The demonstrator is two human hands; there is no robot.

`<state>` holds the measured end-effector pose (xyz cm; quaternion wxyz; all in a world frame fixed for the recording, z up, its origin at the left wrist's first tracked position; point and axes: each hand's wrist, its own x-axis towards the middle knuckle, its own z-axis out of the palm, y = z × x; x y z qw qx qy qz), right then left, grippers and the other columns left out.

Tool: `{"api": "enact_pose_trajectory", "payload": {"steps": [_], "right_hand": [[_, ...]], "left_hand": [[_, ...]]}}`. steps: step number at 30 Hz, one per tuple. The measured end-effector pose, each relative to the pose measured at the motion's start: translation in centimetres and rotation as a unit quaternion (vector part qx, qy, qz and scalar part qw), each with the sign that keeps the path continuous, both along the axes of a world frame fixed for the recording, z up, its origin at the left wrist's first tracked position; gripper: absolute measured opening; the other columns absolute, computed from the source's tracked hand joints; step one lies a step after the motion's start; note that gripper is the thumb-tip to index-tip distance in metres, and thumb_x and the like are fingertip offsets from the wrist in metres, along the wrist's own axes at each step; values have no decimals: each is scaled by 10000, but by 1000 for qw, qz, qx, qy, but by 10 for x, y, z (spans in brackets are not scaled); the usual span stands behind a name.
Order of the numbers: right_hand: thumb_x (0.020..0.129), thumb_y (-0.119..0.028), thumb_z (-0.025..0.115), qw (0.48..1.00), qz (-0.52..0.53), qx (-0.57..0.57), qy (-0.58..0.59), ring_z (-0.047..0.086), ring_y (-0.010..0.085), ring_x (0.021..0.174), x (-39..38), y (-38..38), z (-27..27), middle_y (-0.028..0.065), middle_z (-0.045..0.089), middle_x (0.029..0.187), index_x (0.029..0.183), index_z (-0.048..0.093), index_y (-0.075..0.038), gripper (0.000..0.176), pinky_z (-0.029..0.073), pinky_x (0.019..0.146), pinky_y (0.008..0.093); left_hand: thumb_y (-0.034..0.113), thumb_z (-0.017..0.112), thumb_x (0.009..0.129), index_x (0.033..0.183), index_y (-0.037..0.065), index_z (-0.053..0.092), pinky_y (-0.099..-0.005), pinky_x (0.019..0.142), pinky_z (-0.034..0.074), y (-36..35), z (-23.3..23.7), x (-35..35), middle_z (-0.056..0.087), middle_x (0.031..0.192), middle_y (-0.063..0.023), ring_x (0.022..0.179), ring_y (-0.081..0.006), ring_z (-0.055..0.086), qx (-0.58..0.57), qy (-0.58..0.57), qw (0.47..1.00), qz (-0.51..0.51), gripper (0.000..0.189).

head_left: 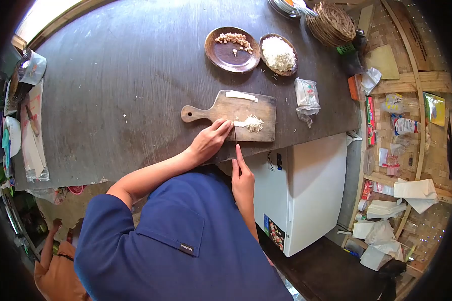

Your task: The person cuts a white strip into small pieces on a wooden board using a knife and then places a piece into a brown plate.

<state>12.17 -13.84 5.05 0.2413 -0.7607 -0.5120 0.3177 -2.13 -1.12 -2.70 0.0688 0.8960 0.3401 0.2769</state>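
Observation:
On a wooden cutting board with a handle, my left hand is closed, its fingertips pressed on a white strip of food. My right hand grips a knife; its thin dark blade stands against the strip, right beside my left fingertips. The knife's handle is mostly hidden by the hand. A small pile of fine white shreds lies to the right of the blade. Another white strip lies along the board's far edge.
Beyond the board are a brown plate with small brown pieces and a bowl heaped with white shreds. A plastic packet lies to the right. Another knife is far left. A white freezer stands below. Another person is lower left.

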Motion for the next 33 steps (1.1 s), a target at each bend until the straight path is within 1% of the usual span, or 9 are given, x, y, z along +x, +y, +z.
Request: {"api": "enact_pose_trajectory", "payload": {"steps": [7,9,10,16,20,27,30,32,33], "right_hand": [[1110,-251,568,1000,-8,12,-10,712,408,852,-5,18,-3,227,708,962,1579,525,-301,474,544,762,461],[1110,-228,577,999,-14,29,-10,631,346,725,-8,16,0,307,674,951,1555,560,-235,445,531,768,410],[1110,-222,573,999,-23,25,8,692,399,814,-10,12,1,309,701,1044,1551,562,-216,441,544,812,418],[1112,-195,565,1000,-19,-20,4,726,404,944,-11,29,6,257,709,1258,1550,562,-180,438,547,869,406],[1114,-201,559,1000,-14,-3,10,725,414,1102,-11,18,7,248,683,1339,1551,561,-189,438,541,901,406],[1114,-208,561,996,-38,-75,14,729,391,1131,-12,24,6,236,669,1367,1564,547,-222,451,541,909,405],[1114,-205,561,998,-18,-54,-10,743,359,953,-11,28,2,265,716,1228,1565,547,-223,451,542,855,404],[1115,-210,567,995,2,102,-12,535,275,676,-10,11,-16,278,650,896,1573,539,-226,459,511,723,401],[1115,-210,567,995,3,101,-12,535,275,676,-10,10,-17,278,650,896,1573,539,-226,459,511,723,401]], "left_hand": [[115,614,864,1338,-109,631,-357,1098,516,0,7,-2,624,1296,-159,1273,-296,590,-14,9,1000,-5,525],[106,621,860,1334,-108,633,-360,1091,523,3,5,-2,626,1289,-161,1270,-299,595,-11,-19,1000,-13,520],[97,629,854,1331,-107,634,-364,1090,525,3,5,-3,627,1290,-163,1272,-303,597,-2,-16,1000,-12,519],[97,622,858,1337,-110,631,-367,1107,515,1,5,-4,618,1315,-169,1287,-310,588,-20,-17,1000,-11,522],[114,617,861,1342,-109,630,-370,1114,510,1,1,-4,616,1318,-171,1291,-308,584,-2,1,1000,-10,530],[115,615,850,1335,-109,634,-371,1116,508,0,3,-4,619,1315,-167,1285,-305,586,-11,-11,1000,-16,535],[116,615,846,1339,-108,634,-371,1119,508,3,6,-5,622,1313,-163,1285,-301,587,-5,-1,1000,-7,542],[116,614,844,1341,-105,635,-367,1113,512,2,5,-5,628,1305,-159,1273,-298,594,2,-6,1000,0,544],[116,614,844,1341,-105,635,-367,1113,512,1,3,-6,628,1305,-159,1273,-298,594,1,-6,1000,1,544]]}}
